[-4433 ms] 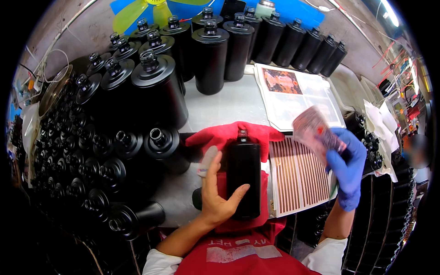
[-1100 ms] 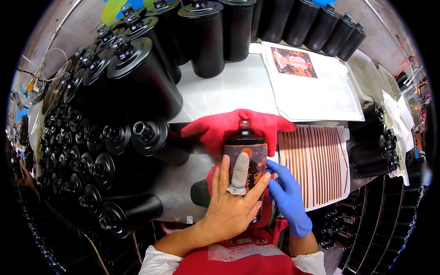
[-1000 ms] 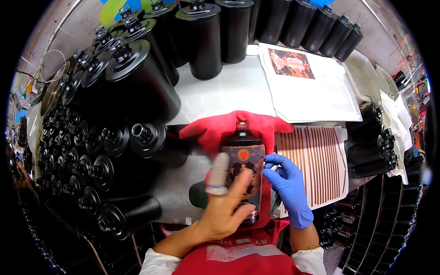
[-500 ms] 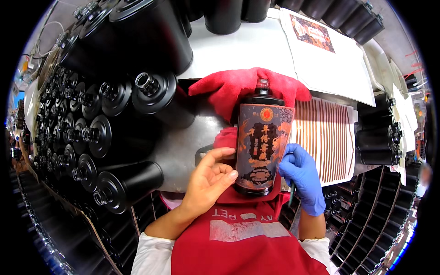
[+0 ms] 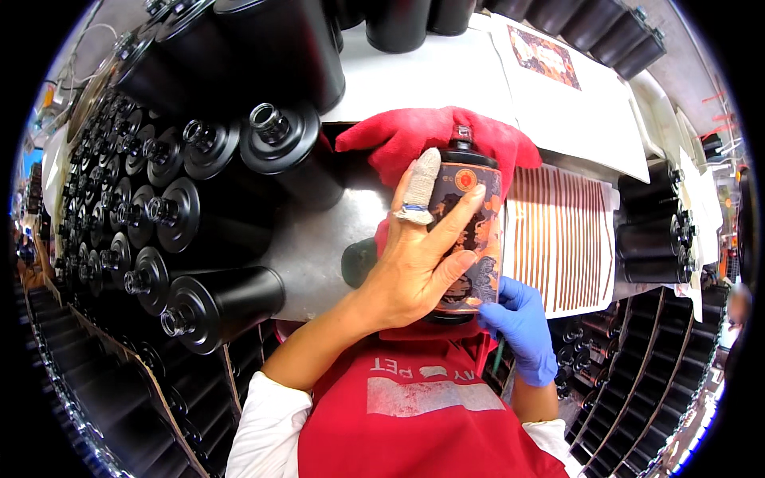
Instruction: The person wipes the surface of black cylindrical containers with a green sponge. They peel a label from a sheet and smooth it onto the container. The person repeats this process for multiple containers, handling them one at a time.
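Observation:
A black glass bottle (image 5: 462,153) lies in front of me, neck pointing away, on red cloth (image 5: 398,134). Its front carries a dark label (image 5: 488,239) with orange print and a round emblem. Across the label lies my bare left hand (image 5: 410,267), palm down with fingers spread and a whitish cloth cover on one finger. At the label's lower right corner, my right hand (image 5: 522,331) in a blue glove has its fingertips pinched on the label's edge. A dark green slim thing shows partly beneath that glove; its kind is hidden.
Many black bottles (image 5: 231,303) crowd the left side, and more stand along the far edge. Right of the cloth is a sheet with brown stripes (image 5: 562,247). White paper (image 5: 574,127) covers the far right. A dark green rounded thing (image 5: 358,263) sits on the metal surface.
My left hand has moved from the bottle's left side up onto the label, fingers now spread. The label's right side lies closer to the bottle. My right hand has shifted slightly toward the lower corner.

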